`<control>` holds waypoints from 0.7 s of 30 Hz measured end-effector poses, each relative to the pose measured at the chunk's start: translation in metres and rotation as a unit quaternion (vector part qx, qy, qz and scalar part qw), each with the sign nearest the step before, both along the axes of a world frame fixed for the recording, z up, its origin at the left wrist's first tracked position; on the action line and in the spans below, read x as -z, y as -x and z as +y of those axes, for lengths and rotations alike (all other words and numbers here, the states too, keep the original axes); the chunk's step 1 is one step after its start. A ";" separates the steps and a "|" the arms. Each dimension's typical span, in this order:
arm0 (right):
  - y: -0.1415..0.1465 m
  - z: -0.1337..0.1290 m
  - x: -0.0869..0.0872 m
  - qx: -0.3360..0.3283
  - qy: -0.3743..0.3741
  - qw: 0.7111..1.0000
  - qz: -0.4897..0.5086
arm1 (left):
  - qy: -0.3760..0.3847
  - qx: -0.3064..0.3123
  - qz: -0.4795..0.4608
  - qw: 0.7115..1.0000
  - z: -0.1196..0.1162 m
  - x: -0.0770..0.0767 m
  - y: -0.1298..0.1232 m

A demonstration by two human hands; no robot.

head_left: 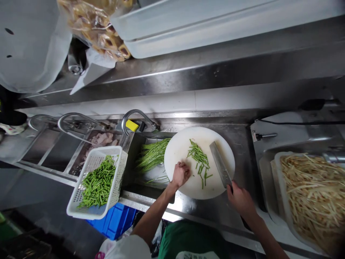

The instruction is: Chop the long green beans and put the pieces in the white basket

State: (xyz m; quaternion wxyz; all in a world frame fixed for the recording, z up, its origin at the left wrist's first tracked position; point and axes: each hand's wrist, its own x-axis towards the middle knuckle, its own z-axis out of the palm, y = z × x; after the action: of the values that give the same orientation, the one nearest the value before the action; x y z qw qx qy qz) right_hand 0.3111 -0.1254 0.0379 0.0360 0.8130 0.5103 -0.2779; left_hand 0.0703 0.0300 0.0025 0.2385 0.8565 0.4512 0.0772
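A round white cutting board (pixel 175 151) lies partly over the sink edge. Cut green stalks (pixel 198 154) form a small pile at its middle, with loose pieces below. My right hand (pixel 239 198) grips the handle of a cleaver (pixel 220 163), whose blade rests over the right part of the board. At the board's left side, my left hand (pixel 181 174) has its fingers curled; whether anything small is in them is hidden. Long green stalks (pixel 152 154) lie in the sink left of the board. Farther left, a white basket (pixel 122 167) holds cut green pieces (pixel 99 183).
A curved faucet (pixel 137 112) and a yellow sponge (pixel 132 125) stand behind the sink. Pale meat (pixel 102 139) lies in another basin. At right is a tub of pale shreds (pixel 312 190). A steel shelf (pixel 188 72) with containers crosses above.
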 end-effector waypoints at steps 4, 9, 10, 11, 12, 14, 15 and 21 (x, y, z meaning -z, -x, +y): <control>-0.001 0.001 -0.001 -0.005 0.001 1.000 0.002 | -0.009 0.056 0.026 0.998 -0.001 -0.016 -0.037; -0.002 0.003 -0.007 0.005 0.008 1.000 0.020 | 0.020 0.127 0.100 0.987 0.002 -0.013 -0.096; -0.003 0.004 -0.009 0.009 0.012 1.000 0.025 | 0.025 0.128 0.114 0.985 0.004 -0.011 -0.102; -0.003 0.004 -0.010 0.011 0.015 0.999 0.030 | 0.029 0.130 0.125 0.983 0.006 -0.010 -0.107; -0.004 0.005 -0.010 0.013 0.018 0.999 0.034 | 0.032 0.136 0.133 0.981 0.008 -0.009 -0.110; -0.006 0.006 -0.010 0.015 0.019 0.999 0.040 | 0.035 0.159 0.138 0.977 0.010 -0.009 -0.114; -0.007 0.006 -0.010 0.015 0.016 0.999 0.043 | 0.034 0.174 0.134 0.975 0.010 -0.010 -0.116; -0.011 0.003 -0.006 0.014 -0.003 0.999 0.044 | 0.012 0.200 0.083 0.976 0.024 -0.022 -0.093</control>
State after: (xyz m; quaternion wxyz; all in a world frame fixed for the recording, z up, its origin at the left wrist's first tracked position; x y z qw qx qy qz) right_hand 0.3224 -0.1220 0.0441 0.0077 0.8070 0.5011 -0.3125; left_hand 0.1637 0.0537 0.0248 0.2214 0.9299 0.2896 -0.0488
